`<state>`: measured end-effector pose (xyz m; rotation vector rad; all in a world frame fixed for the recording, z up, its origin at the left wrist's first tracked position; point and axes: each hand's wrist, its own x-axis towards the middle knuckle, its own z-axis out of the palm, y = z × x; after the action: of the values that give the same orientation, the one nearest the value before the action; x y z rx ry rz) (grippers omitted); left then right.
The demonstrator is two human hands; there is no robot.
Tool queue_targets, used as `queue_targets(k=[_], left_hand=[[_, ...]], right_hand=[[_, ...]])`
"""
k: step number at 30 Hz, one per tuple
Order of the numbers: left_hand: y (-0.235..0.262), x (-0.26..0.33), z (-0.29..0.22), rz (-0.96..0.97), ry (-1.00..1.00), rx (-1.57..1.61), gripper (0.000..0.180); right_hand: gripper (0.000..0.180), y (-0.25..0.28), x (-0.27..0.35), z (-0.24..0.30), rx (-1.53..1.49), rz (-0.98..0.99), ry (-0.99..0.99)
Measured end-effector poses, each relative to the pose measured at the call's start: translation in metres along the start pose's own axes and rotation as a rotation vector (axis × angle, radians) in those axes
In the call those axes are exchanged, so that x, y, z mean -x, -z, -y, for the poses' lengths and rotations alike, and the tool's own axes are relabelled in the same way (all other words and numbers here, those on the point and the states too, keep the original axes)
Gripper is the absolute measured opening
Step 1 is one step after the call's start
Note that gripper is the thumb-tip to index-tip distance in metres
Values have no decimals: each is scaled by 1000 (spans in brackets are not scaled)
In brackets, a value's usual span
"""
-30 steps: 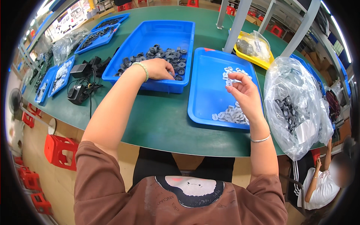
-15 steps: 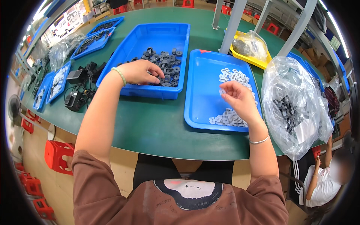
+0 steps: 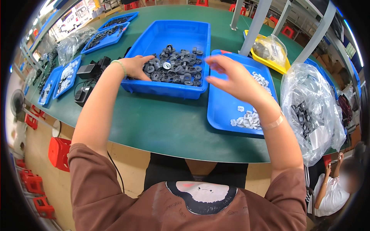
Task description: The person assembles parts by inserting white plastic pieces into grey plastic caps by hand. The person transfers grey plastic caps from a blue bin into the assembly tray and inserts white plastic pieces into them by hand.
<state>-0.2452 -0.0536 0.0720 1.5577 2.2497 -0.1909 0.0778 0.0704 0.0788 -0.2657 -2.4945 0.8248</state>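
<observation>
Head view: noted left hand (image 3: 135, 66) at the left side of deep blue bin (image 3: 165, 89), over the left end of a heap of dark ring-shaped parts (image 3: 181, 71). Thumb and forefinger spread wide, pointing right toward the heap; nothing seen between the tips. Remaining fingers partly hidden — cannot tell contact with parts below.

Noted right hand (image 3: 236, 80) above the left side of shallow blue tray (image 3: 225, 106), fingertips near the bin's right wall, slightly blurred. Thumb and fingers well parted, facing left toward the bin; nothing seen in grasp.

Located dark parts across the near portion of the bin. Found 1 white round piece (image 3: 167, 65) among them, between the 2 hands. Recorded 2 heaps of white pieces in the shallow tray: near heap (image 3: 248, 120) at the front, far heap (image 3: 261, 81) just beyond the right hand. Found also 1 loose white piece (image 3: 241, 108) beside the near heap.

Surroundings, on green table (image 3: 169, 131): yellow tray (image 3: 278, 69) beyond the shallow tray; large clear bag (image 3: 308, 86) at right, dark parts inside; black adapters (image 3: 83, 95) with cables left of the bin — small blue tray (image 3: 76, 60) of white pieces farther left. Below at left, red stool (image 3: 58, 153); at lower right, 1 seated person (image 3: 333, 194) in white.
</observation>
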Motion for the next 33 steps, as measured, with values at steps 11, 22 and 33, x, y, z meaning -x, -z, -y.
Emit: queue_targets(k=[11,22,33], left_hand=[[-8,-16,0,78,-56,36,126],[-14,-18,-14,48,-220,543,118],[-23,-29,-13,60,-239,505,124]], right_hand=[[121,-84,-115,-21,530,679,-412],[120,-97,-121,-50,120,453,-249],[119,-87,-123,-33,-154,558,-502]])
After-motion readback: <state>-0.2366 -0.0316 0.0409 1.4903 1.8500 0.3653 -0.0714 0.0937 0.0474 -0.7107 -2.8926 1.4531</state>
